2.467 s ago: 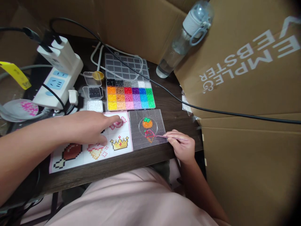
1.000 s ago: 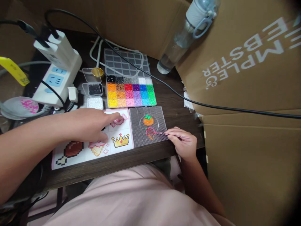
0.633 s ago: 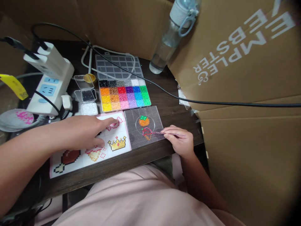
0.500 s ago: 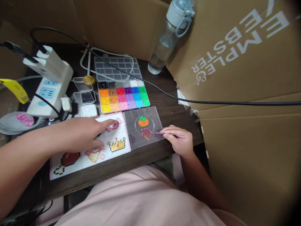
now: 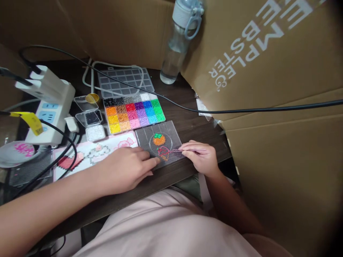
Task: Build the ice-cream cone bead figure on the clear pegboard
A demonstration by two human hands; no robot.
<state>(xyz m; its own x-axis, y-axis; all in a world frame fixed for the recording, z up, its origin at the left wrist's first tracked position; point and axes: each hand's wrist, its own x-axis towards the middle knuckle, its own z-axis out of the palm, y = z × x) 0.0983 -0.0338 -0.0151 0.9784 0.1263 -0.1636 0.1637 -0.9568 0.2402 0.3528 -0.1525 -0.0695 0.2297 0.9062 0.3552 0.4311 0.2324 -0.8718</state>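
My right hand (image 5: 203,159) pinches pink tweezers (image 5: 189,150), their tips at the edge of a bead ice cream cone (image 5: 163,152) on the clear pegboard (image 5: 176,141). Above the cone sits an orange bead fruit with green leaves (image 5: 159,139). My left hand (image 5: 131,167) rests over the pegboard's lower left corner, fingers stretched out, the index fingertip beside the cone. It holds nothing and covers part of the printed pattern sheet (image 5: 88,150). Whether a bead is in the tweezer tips is too small to tell.
Behind the pegboard lies an open bead box (image 5: 134,113) with many colours. Small cases of white beads (image 5: 95,132) and black beads (image 5: 92,117) stand left of it. A power strip (image 5: 50,114), loose black cable (image 5: 184,107), water bottle (image 5: 174,50) and cardboard walls (image 5: 281,160) surround the table.
My left hand has moved right from the pattern sheet to the pegboard's corner. The pattern sheet has shifted left. The tweezers stay in my right hand near the cone; the view has shifted slightly.
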